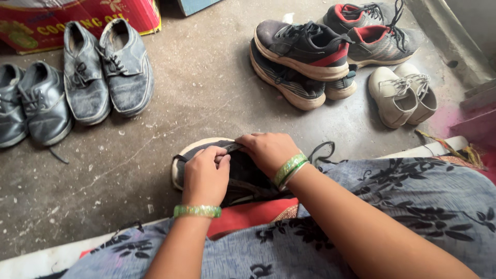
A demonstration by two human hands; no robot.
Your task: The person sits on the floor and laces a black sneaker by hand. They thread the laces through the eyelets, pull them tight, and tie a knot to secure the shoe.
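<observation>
Grey, scuffed concrete floor fills the view, shoes scattered across it. Nearest the camera, a lap in blue-grey cloth with a black flower print. Top left, a red cardboard box with yellow trim; in front of it, four worn dark grey lace-up shoes in a row. Top right, two black-and-red sneakers with pale soles are stacked, two grey-and-red mesh trainers sit behind them, and a pair of cream lace-up shoes lies just beside. Centre now: a dark sneaker with a white sole lies on the floor at the lap's edge, toe pointing left. Both hands press on its upper, close together; the left hand pinches the material, the right hand grips the top edge. Green bangles circle both wrists.
</observation>
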